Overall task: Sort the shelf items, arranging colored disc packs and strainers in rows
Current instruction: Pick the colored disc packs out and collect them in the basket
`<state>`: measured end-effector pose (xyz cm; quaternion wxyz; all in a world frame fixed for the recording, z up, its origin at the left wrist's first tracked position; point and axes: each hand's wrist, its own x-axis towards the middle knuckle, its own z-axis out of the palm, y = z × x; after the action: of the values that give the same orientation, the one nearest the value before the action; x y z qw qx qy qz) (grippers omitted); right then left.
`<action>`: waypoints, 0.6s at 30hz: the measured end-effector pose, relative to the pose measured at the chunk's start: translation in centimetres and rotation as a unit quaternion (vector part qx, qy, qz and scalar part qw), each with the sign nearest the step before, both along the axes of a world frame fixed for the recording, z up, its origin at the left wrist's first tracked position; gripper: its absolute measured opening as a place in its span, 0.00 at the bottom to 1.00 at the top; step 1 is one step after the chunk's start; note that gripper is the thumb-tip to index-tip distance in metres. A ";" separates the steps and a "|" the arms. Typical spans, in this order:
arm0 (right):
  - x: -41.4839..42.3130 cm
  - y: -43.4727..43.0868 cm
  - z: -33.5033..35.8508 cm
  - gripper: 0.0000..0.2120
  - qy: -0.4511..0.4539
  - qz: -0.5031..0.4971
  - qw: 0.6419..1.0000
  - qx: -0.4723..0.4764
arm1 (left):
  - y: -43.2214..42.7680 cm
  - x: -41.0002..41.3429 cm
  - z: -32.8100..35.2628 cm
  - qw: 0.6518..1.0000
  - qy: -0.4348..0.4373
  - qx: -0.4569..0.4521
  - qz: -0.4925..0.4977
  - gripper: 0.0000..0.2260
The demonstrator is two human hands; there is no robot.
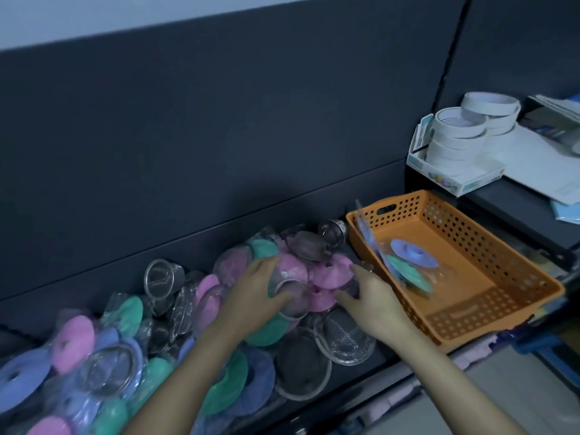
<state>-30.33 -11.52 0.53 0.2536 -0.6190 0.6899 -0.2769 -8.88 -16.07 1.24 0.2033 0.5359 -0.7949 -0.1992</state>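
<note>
Left hand [251,287] curls its fingers round a pink disc pack [292,268] on the shelf [383,356]. Right hand [373,296] pinches the second pink pack [332,273]. The wrap looks light and slippery, so best gripped by the rims.

We see a dark panel [219,136] behind a dark shelf [381,354], a strip of pale wall [94,17] above it, a vertical seam [452,58] before a higher side shelf [514,196] at right, and grey floor [502,400] below, all in dim bluish light.

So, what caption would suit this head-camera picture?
Left hand and right hand grip pink disc packs beside an orange basket.
</note>
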 end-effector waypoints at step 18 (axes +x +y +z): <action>2.3 -6.3 -2.9 0.12 -0.460 -0.247 0.831 0.193 | 1.2 6.2 -1.2 0.972 -0.098 0.121 0.175 0.51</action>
<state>-27.99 -17.80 -2.36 0.5790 -0.1677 0.6626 -0.4445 -2.65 -14.89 -0.01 0.0897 0.7045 -0.6746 -0.2016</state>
